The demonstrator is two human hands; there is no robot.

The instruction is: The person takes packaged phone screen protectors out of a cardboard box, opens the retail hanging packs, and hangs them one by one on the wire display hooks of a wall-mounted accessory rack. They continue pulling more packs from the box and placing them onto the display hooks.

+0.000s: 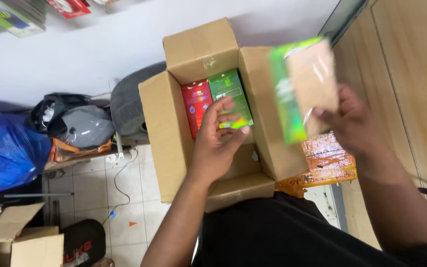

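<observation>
head view: the right hand (357, 126) pinches a green-edged packet (303, 86) in the upper right of the frame, lifted clear of the open cardboard box (166, 133). the left hand (218, 141), fingers loosely spread and holding nothing, hovers over the green box (227, 89) beside a red box (195, 101) inside.

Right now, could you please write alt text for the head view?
A right hand holds up a green packet beside an open cardboard box, where the left hand reaches over a red packet and a green packet inside.
</observation>
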